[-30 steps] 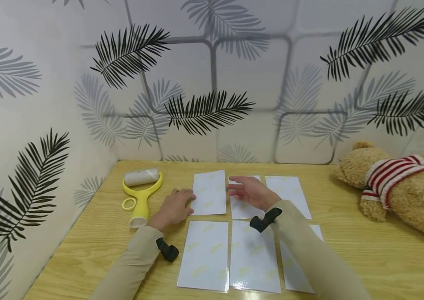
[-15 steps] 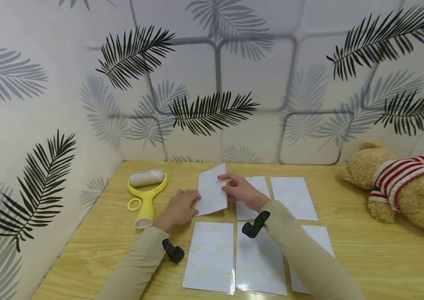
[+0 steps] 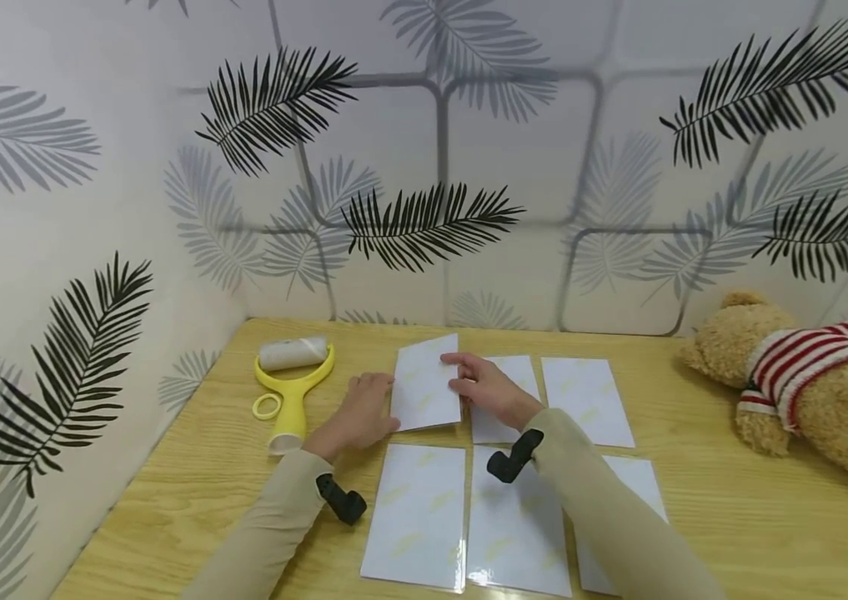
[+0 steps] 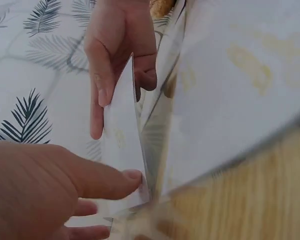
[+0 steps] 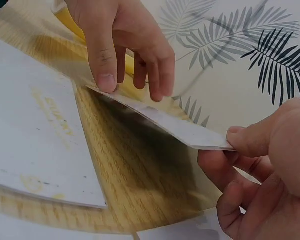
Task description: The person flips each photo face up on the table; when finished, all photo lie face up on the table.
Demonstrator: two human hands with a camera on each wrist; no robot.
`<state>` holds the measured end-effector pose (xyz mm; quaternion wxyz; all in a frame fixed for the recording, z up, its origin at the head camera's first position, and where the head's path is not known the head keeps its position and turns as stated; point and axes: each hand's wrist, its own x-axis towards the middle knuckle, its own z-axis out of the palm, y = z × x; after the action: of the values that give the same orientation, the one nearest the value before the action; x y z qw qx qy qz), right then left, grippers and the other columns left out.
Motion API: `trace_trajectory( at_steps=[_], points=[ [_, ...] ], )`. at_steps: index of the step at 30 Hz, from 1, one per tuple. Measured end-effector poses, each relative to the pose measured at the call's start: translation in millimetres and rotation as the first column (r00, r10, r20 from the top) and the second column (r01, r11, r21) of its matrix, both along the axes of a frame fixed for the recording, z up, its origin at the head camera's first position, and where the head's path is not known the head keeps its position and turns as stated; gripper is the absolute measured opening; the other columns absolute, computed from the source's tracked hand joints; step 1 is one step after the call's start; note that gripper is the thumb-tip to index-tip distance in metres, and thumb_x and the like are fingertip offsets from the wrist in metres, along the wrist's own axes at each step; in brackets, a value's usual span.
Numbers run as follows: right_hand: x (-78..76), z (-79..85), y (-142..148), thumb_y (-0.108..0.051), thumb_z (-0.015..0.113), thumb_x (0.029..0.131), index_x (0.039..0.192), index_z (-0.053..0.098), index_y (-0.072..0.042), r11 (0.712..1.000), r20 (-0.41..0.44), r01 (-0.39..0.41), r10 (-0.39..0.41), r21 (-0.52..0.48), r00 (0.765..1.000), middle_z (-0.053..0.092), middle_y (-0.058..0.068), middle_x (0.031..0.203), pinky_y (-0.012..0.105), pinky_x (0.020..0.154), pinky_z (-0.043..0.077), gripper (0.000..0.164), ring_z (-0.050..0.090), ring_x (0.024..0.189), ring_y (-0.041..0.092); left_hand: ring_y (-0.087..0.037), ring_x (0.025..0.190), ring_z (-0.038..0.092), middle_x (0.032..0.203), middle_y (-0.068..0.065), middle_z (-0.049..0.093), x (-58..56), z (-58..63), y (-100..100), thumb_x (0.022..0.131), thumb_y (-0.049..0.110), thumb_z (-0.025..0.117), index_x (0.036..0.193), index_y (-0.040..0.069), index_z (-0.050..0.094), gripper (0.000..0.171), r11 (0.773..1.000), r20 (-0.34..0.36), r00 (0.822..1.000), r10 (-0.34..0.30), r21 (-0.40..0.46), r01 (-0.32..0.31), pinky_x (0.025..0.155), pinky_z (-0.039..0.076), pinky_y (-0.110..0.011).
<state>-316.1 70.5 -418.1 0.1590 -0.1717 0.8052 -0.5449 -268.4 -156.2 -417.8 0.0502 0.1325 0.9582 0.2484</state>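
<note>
A white card (image 3: 424, 387) with faint yellow print stands tilted, its right side raised off the wooden table. My right hand (image 3: 497, 390) pinches that raised side, thumb above and fingers underneath, as the right wrist view shows. At the opposite side my left hand (image 3: 362, 410) rests against the card, its thumb (image 5: 106, 82) on the card's lower left corner. The other left fingers hang loosely along the left edge. Just in front lies another white card (image 3: 416, 512). Behind my right hand a further card (image 3: 514, 372) is partly covered.
More white cards lie flat in rows, one at the back right (image 3: 587, 400) and one at the front middle (image 3: 517, 537). A yellow forked roller (image 3: 291, 392) with a greyish roll lies left. A teddy bear (image 3: 806, 375) in a striped sweater lies far right. Patterned walls border the table.
My right hand has moved left from above the middle back card to the left back card, taken its right edge and raised it. The left hand keeps its place at the left edge.
</note>
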Motion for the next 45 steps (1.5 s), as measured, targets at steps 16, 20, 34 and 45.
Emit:
trace_trajectory(
  at_steps=[16,20,34,45],
  points=[
    [2.0,-5.9,-1.3,-0.009,0.055,0.098,0.146,0.041,-0.009,0.989,0.065,0.009,0.001,-0.149,0.998,0.037,-0.001,0.072,0.027,0.066,0.038,0.050,0.044,0.069,0.015,-0.019,0.081,0.053,0.098,-0.012,0.061,-4.0,12.4,-8.3,0.098,0.017,0.052,0.143,-0.001,0.037,0.051,0.692,0.312,0.932,0.185,0.632,-0.349,0.080,0.047,-0.035],
    [5.2,-5.0,-5.9,-0.009,0.061,0.093,0.137,0.051,-0.010,0.998,-0.008,0.045,-0.046,-0.050,0.999,0.052,0.007,0.084,0.026,0.064,0.045,0.045,0.054,0.072,0.019,-0.013,0.075,0.052,0.088,-0.003,0.057,-2.9,16.0,-5.8,0.095,0.009,0.056,0.134,0.000,0.045,0.042,0.647,0.266,0.950,0.164,0.698,-0.307,0.077,0.048,-0.033],
    [11.2,4.1,-23.2,-0.021,0.057,0.097,0.126,0.061,-0.009,0.992,-0.128,-0.029,0.045,0.119,0.991,0.059,0.015,0.126,0.029,0.078,0.050,0.032,0.060,0.099,0.025,-0.015,0.083,0.058,0.111,-0.017,0.059,0.7,27.4,4.0,0.097,0.013,0.057,0.129,0.000,0.052,0.035,0.690,0.215,0.971,0.108,0.687,-0.228,0.078,0.053,-0.036],
    [20.3,13.4,-24.1,-0.044,0.037,0.103,0.152,0.016,-0.010,0.996,0.059,-0.077,0.074,0.044,0.996,0.045,0.019,0.140,0.037,0.090,0.052,0.063,0.059,0.110,0.027,-0.031,0.129,0.046,0.153,-0.012,0.032,2.0,24.1,2.7,0.098,0.027,0.057,0.149,0.013,0.034,0.058,0.716,0.230,0.940,-0.254,0.698,0.023,0.103,0.042,-0.045]
  ],
)
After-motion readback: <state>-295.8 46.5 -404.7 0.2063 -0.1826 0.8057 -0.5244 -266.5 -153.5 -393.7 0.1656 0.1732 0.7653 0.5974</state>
